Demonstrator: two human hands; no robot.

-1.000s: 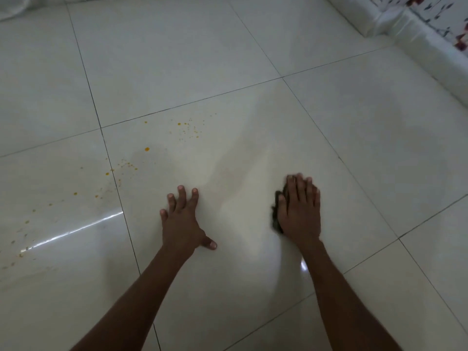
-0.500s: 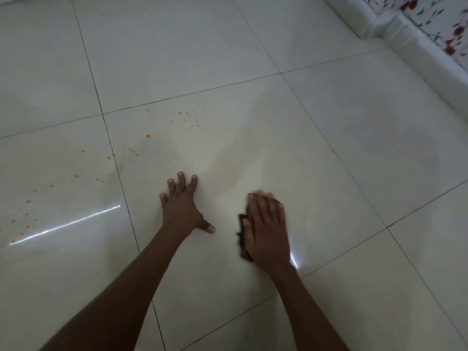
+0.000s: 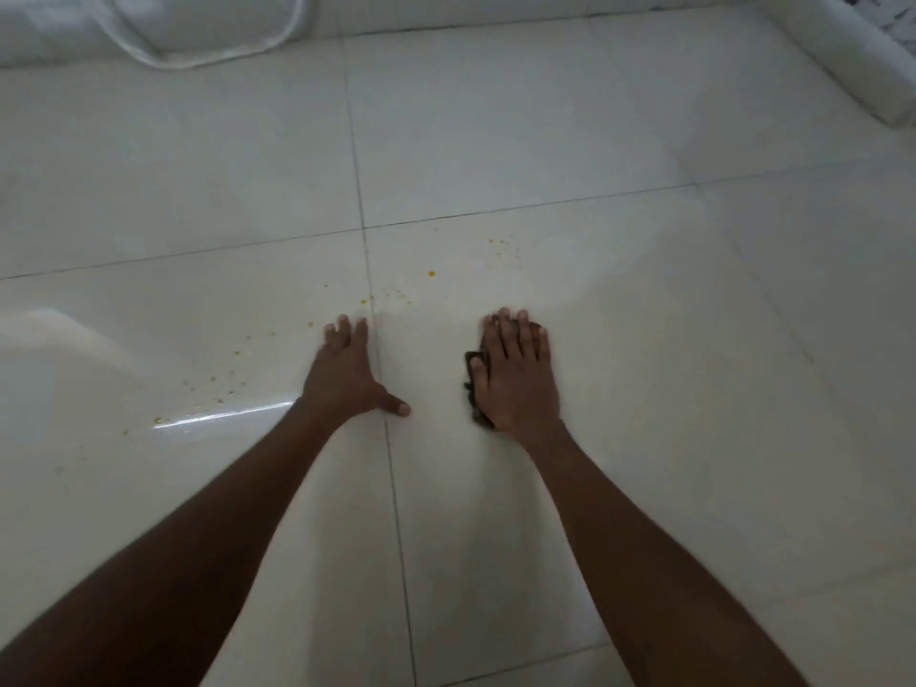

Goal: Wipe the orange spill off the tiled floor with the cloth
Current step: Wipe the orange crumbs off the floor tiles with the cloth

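Small orange spill drops [image 3: 430,273] are scattered over the glossy white tiled floor [image 3: 644,389], running from the upper middle down to the left past my left hand. My left hand [image 3: 347,374] lies flat on the floor, fingers spread, holding nothing. My right hand [image 3: 518,371] presses a dark cloth [image 3: 473,384] flat against the tile, just right of the drops. Most of the cloth is hidden under the palm; only its left edge and a bit by the fingertips show.
A white raised ledge [image 3: 842,57] runs along the top right. A white rounded object [image 3: 198,27] stands on the floor at the top left. A bright light reflection [image 3: 223,414] streaks the tile left of my left arm.
My right hand slid the cloth left and then forward, closer to the drops. The view has swung, so the drops now lie ahead of my left hand. The left hand stays flat on the floor.
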